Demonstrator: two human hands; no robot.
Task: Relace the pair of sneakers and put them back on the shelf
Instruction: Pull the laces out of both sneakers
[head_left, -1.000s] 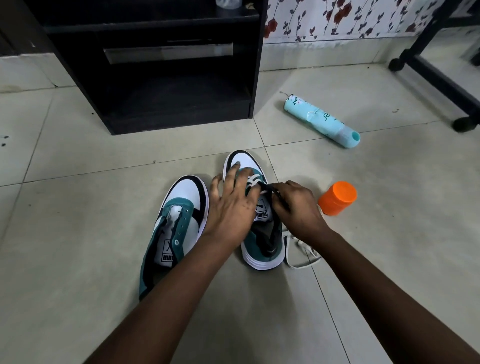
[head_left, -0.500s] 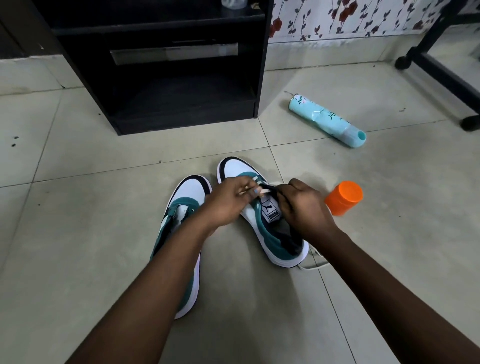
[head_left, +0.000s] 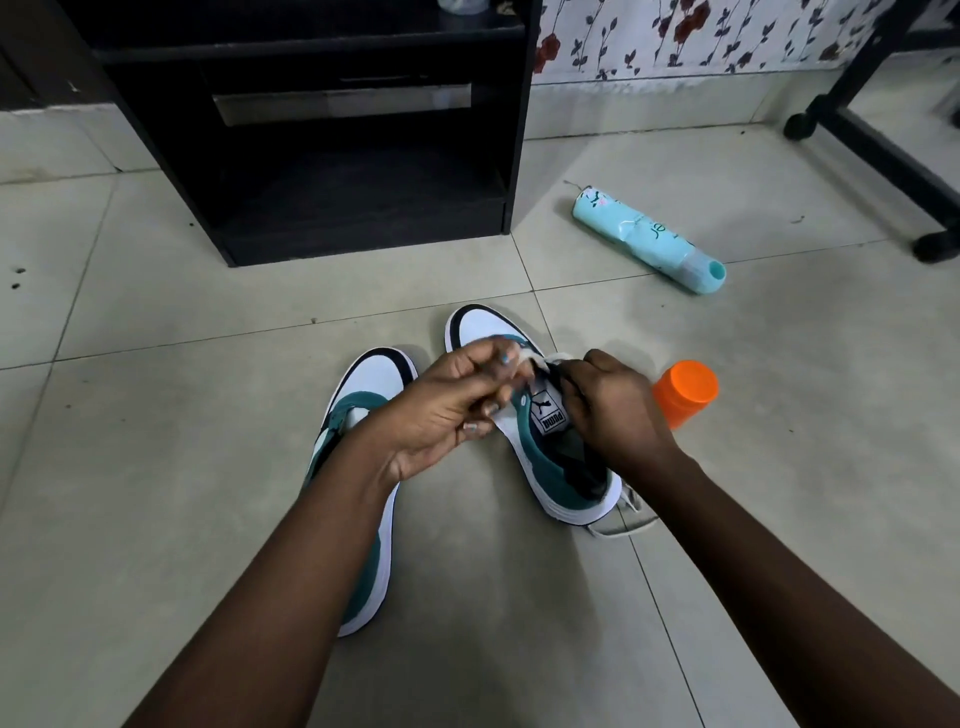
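Observation:
Two teal, white and black sneakers lie on the tiled floor. The right sneaker (head_left: 550, 457) points up-left, its tongue label showing. My left hand (head_left: 457, 405) is closed over its lacing area and pinches a white lace end (head_left: 524, 358). My right hand (head_left: 613, 410) grips the shoe's right side by the tongue, fingers pinched on the lace. More white lace (head_left: 623, 519) trails on the floor behind the heel. The left sneaker (head_left: 374, 395) lies beside it, partly hidden under my left forearm. The black shelf unit (head_left: 322, 218) stands open at the back.
An orange cup (head_left: 685, 389) lies just right of my right hand. A light-blue folded umbrella (head_left: 649, 239) rests on the floor farther back right. A black wheeled frame (head_left: 883, 150) runs along the far right. Floral wall covering is behind.
The right sneaker has swung so its heel points further right. My left hand lifted off the shoe's top and turned, now pulling the lace end up to the left.

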